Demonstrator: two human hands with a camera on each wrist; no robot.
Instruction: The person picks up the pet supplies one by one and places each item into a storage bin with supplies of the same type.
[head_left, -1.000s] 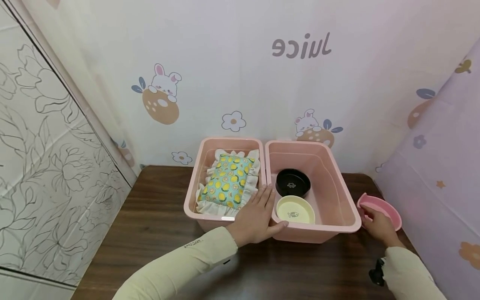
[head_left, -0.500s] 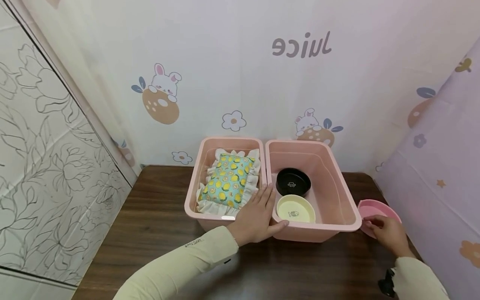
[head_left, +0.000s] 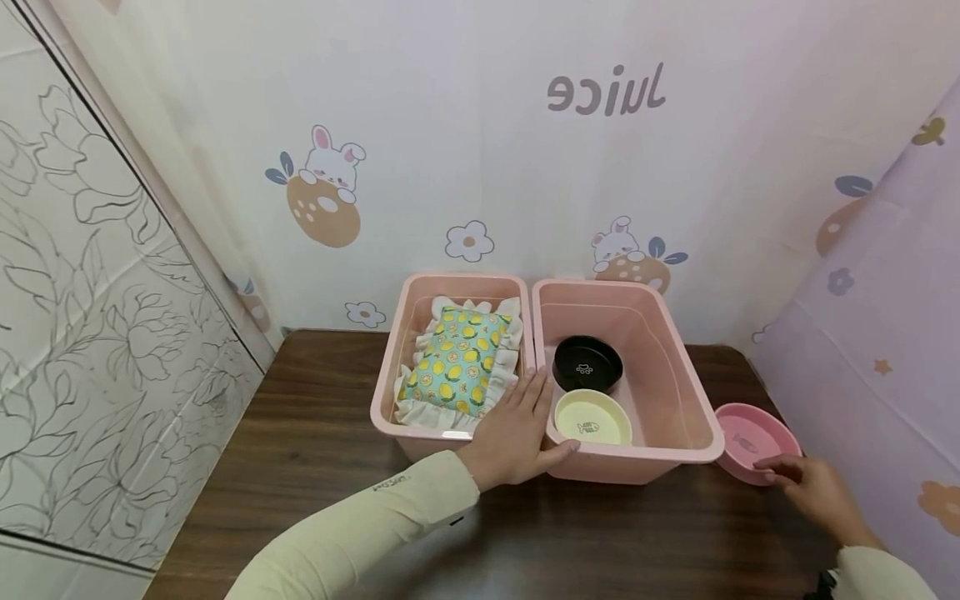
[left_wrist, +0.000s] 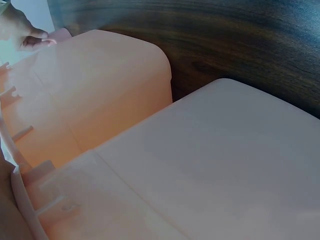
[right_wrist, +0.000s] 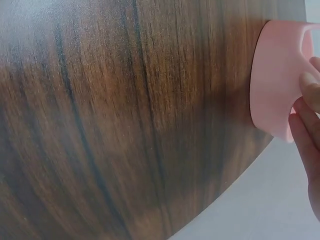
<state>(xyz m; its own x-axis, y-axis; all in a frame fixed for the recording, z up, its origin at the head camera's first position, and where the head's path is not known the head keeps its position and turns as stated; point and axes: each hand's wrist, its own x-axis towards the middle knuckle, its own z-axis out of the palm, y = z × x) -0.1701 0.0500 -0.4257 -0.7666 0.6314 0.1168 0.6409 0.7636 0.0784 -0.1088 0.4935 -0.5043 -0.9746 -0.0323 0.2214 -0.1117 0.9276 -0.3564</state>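
Observation:
In the head view, a small pink pet bowl (head_left: 742,427) with a fishbone print sits flat on the wooden table, right of the pink tubs. My right hand (head_left: 817,492) pinches its near right rim, one finger inside and the thumb outside; the right wrist view shows the bowl's outer wall (right_wrist: 275,75) beside those fingers (right_wrist: 306,145). My left hand (head_left: 510,437) lies with straight fingers across the adjoining rims of the left tub (head_left: 386,392) and right tub (head_left: 675,375). Inside the right tub are a black bowl (head_left: 587,367) and a pale yellow bowl (head_left: 592,421).
A lemon-print cushion (head_left: 461,358) with white ruffles fills much of the left tub. Brown tabletop (head_left: 315,433) extends around both tubs. Printed curtains hang behind and at the right (head_left: 892,333), close to the pink bowl; a floral panel (head_left: 97,333) stands at the left.
The pink bowl has gone from tilted to flat on the table. My right hand has shifted from its left side round to its near right rim. The left hand stays put.

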